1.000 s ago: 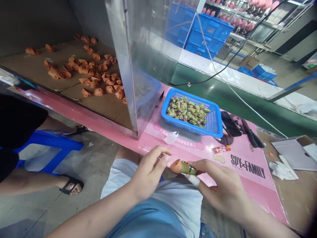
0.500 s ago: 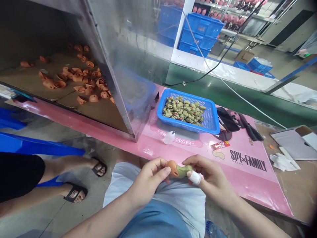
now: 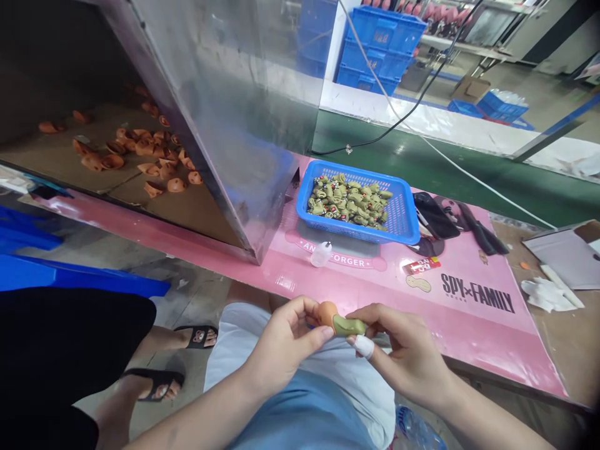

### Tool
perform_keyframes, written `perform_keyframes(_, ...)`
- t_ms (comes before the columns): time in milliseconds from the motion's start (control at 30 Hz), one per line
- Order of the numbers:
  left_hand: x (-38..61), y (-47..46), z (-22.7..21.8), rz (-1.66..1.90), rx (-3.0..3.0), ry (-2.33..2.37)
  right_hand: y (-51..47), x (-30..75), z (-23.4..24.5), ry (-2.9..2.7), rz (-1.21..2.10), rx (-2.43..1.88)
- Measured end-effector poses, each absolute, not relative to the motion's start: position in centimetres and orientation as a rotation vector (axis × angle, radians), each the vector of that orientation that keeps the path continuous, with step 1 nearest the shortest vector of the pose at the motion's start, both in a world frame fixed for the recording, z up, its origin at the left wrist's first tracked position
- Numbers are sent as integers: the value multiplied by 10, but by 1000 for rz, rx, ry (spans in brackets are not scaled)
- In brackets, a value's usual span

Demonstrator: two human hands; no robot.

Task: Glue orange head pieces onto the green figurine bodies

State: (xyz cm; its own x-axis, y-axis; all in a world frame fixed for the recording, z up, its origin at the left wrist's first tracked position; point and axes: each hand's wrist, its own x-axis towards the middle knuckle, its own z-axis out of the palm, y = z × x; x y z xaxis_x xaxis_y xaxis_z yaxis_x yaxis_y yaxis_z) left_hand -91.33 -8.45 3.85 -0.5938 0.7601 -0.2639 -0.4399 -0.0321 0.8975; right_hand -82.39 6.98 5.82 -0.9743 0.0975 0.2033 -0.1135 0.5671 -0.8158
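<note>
Between my two hands is a small toy figure (image 3: 347, 325) with an orange, rounded head part and an olive-green body part, joined end to end. My left hand (image 3: 293, 334) pinches the orange end between thumb and fingers. On the green end, my right hand (image 3: 394, 340) closes its thumb and fingers; white tape wraps its thumb. Beyond them stands a blue basket (image 3: 359, 234) full of similar green body parts (image 3: 349, 200). A small translucent bottle (image 3: 321, 254) stands in front of the basket.
At left, an open metal box (image 3: 234, 125) holds scattered orange parts (image 3: 154, 147) on cardboard. A red wrapper (image 3: 422, 265) and dark items (image 3: 435, 215) lie on the pink mat (image 3: 473, 337). Another person's legs (image 3: 122, 400) and a blue stool (image 3: 89, 275) are at left.
The toy is turned, so the orange part's hole no longer faces me and the green end points more level. The other person's legs have moved closer from the left. The view has shifted slightly.
</note>
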Motion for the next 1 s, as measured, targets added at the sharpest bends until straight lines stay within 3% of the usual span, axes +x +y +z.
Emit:
perform_keyframes(300,-906,-89,35,1727,518,1487,68,-815,53,-2514,1103,192)
perform_keyframes(1000,-902,-92,34,1756,452,1308,69,-811,48,-2566,1131,182)
